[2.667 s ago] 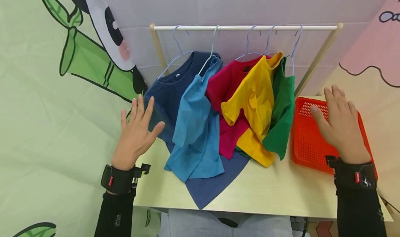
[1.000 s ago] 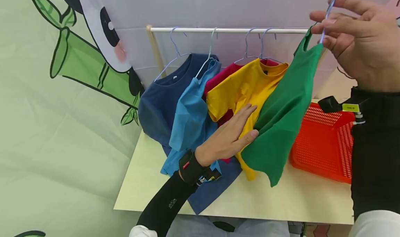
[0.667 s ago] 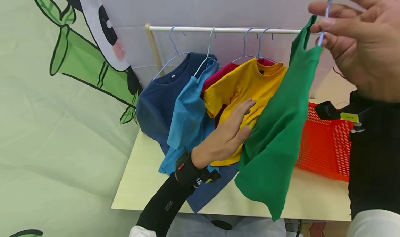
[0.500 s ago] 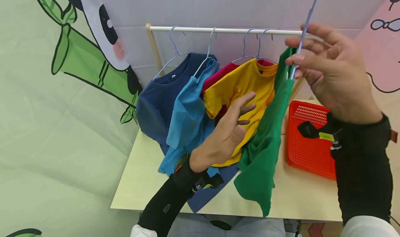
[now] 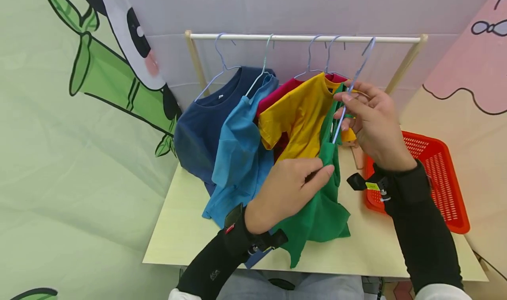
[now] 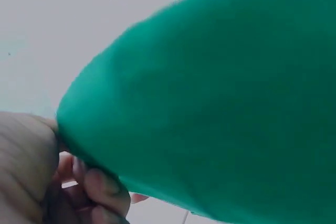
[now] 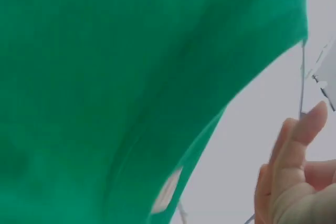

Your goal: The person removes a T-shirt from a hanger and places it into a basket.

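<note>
My right hand (image 5: 378,126) pinches a pale blue hanger (image 5: 359,70) in front of the rack rail. From that hanger hangs a green sleeveless top (image 5: 322,218), its lower part over the table. My left hand (image 5: 283,190) pinches the top's upper edge below the hanger between thumb and fingers. In the left wrist view, green cloth (image 6: 210,87) fills most of the frame beside my curled fingers (image 6: 105,190). The right wrist view has the top's curved opening with a pale label inside, and my right fingers (image 7: 294,166) at the hanger wire.
On the white rail (image 5: 245,37) hang a navy shirt (image 5: 202,128), a light blue garment (image 5: 239,150), a crimson shirt (image 5: 277,98) and a yellow T-shirt (image 5: 301,119). A red perforated basket (image 5: 443,181) stands at the right of the wooden table (image 5: 174,229).
My right hand took the green top's hanger off the rail, then brought it down and left. My left hand came across to the top and now pinches its edge.
</note>
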`<state>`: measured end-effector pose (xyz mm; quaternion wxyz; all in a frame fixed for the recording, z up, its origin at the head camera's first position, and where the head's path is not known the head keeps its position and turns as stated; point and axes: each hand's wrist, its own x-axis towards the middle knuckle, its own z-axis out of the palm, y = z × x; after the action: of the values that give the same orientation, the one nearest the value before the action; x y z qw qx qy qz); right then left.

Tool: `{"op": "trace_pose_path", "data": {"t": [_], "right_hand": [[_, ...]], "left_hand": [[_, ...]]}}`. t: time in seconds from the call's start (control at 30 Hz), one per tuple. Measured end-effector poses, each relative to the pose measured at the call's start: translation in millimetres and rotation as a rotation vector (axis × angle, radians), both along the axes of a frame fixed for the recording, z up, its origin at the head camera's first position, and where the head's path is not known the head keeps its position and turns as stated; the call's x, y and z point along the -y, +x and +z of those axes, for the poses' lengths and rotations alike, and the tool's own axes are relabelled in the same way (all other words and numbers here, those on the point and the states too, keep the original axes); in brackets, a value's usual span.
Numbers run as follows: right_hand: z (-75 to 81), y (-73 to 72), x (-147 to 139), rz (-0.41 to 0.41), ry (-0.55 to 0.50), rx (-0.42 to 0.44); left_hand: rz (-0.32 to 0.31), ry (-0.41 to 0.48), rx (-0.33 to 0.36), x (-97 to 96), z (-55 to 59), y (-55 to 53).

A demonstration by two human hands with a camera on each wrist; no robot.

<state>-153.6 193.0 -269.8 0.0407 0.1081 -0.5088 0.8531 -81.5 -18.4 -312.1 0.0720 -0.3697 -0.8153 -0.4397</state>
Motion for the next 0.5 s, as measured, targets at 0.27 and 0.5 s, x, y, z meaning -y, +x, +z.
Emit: {"op": "trace_pose_path", "data": {"t": [0.27,0.5], "right_hand": [[1.3,-27.8,-33,-0.106,-0.173,0.132],[10.3,-25.0,-59,0.091,-0.380,0.247]], "left_hand": [[-0.203,-0.108,-0.157,2.1,-21.1,19.1],[-0.160,-0.239,0.030,3.5,-61.1,4.3]]}}
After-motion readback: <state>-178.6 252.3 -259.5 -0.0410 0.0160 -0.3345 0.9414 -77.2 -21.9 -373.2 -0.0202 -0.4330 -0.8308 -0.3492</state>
